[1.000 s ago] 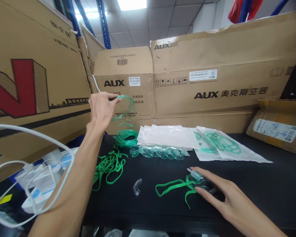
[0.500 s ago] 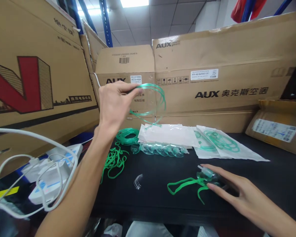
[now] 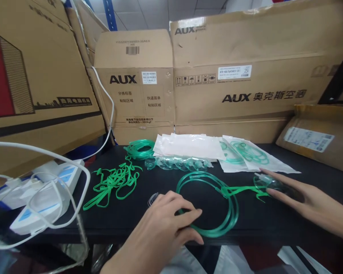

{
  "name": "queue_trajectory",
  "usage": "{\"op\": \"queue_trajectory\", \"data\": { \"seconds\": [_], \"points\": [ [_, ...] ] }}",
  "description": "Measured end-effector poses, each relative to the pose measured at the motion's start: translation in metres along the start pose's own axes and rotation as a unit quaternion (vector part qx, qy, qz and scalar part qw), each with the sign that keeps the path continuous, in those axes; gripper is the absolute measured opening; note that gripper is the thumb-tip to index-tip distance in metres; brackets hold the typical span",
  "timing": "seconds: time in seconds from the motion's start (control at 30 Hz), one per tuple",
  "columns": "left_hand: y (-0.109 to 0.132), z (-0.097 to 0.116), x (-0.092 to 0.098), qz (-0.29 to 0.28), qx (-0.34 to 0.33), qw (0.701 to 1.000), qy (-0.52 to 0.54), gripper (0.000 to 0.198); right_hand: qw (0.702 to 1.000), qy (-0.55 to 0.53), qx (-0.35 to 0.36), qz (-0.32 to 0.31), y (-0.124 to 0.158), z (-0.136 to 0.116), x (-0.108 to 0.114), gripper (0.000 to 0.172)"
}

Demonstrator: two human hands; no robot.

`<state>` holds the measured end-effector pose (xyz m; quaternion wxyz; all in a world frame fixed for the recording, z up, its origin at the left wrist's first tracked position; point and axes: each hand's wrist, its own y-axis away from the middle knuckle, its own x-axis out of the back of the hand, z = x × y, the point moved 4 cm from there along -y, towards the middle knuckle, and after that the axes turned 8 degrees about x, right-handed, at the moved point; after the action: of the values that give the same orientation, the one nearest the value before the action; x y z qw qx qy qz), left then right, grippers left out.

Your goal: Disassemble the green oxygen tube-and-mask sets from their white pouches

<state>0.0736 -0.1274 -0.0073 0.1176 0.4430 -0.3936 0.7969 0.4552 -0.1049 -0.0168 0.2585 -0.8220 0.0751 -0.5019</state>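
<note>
A coil of green clear tubing (image 3: 233, 213) lies on the black table, overlapping the end of a bright green strap (image 3: 241, 189). Over the coil's left edge is my left hand (image 3: 171, 224), its thumb and forefinger apart, with part of the tubing passing beneath the fingers. My right hand (image 3: 300, 194) has its thumb and fingers around a clear oxygen mask (image 3: 270, 182), to which the strap appears attached. Part of the mask is hidden by the hand. Beside my left knuckles, some thin curved clear strips (image 3: 152, 199) are partly covered.
Behind are more masks (image 3: 183, 163), white pouches (image 3: 188, 146), pouches with tubing (image 3: 250, 152) and another tubing coil (image 3: 140, 149). Green straps (image 3: 114, 182) lie in a pile at left. A power strip (image 3: 51, 198) with white cables sits further left. Cardboard boxes (image 3: 231, 87) wall the back.
My left hand has come down from mid-air with the tubing coil, which now lies on the table over the strap's end. My right hand still holds the mask. The view has tilted down.
</note>
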Motion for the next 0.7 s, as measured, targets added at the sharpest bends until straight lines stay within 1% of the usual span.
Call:
{"op": "queue_trajectory", "data": {
  "seconds": [0.1, 0.13, 0.2, 0.27, 0.33, 0.4, 0.43, 0.5, 0.57, 0.63, 0.7],
  "points": [
    [-0.010, -0.010, 0.009, -0.034, 0.029, 0.999, 0.005, 0.011, 1.000, 0.025, 0.015, 0.001, -0.007, -0.018, 0.006, 0.055],
    [-0.016, -0.012, 0.012, -0.039, 0.037, 0.999, 0.000, 0.016, 0.999, 0.031, 0.028, 0.017, -0.010, -0.026, 0.008, 0.052],
    [-0.032, -0.014, 0.015, -0.048, 0.051, 0.997, -0.025, 0.022, 0.996, 0.030, 0.070, 0.037, -0.018, -0.047, 0.009, 0.041],
    [-0.050, -0.015, 0.011, -0.062, 0.054, 0.995, -0.061, 0.027, 0.990, 0.012, 0.138, 0.037, -0.027, -0.073, 0.004, 0.027],
    [-0.068, -0.015, 0.001, -0.086, 0.031, 0.990, -0.103, 0.029, 0.980, -0.008, 0.199, -0.006, -0.036, -0.101, -0.011, 0.020],
    [-0.082, -0.018, -0.011, -0.099, 0.003, 0.984, -0.148, 0.027, 0.968, -0.022, 0.236, -0.077, -0.044, -0.123, -0.031, 0.021],
    [-0.087, -0.021, -0.016, -0.100, -0.008, 0.981, -0.168, 0.025, 0.963, -0.015, 0.247, -0.103, -0.048, -0.131, -0.042, 0.023],
    [-0.095, -0.026, -0.026, -0.102, -0.013, 0.975, -0.197, 0.023, 0.959, 0.023, 0.248, -0.133, -0.053, -0.140, -0.060, 0.026],
    [-0.100, -0.031, -0.032, -0.115, 0.001, 0.971, -0.208, 0.024, 0.958, 0.069, 0.235, -0.146, -0.055, -0.141, -0.075, 0.025],
    [-0.104, -0.033, -0.035, -0.128, 0.025, 0.969, -0.208, 0.026, 0.957, 0.106, 0.224, -0.149, -0.056, -0.136, -0.084, 0.023],
    [-0.107, -0.033, -0.034, -0.134, 0.047, 0.969, -0.204, 0.024, 0.956, 0.137, 0.217, -0.142, -0.056, -0.131, -0.089, 0.022]
  ]
}}
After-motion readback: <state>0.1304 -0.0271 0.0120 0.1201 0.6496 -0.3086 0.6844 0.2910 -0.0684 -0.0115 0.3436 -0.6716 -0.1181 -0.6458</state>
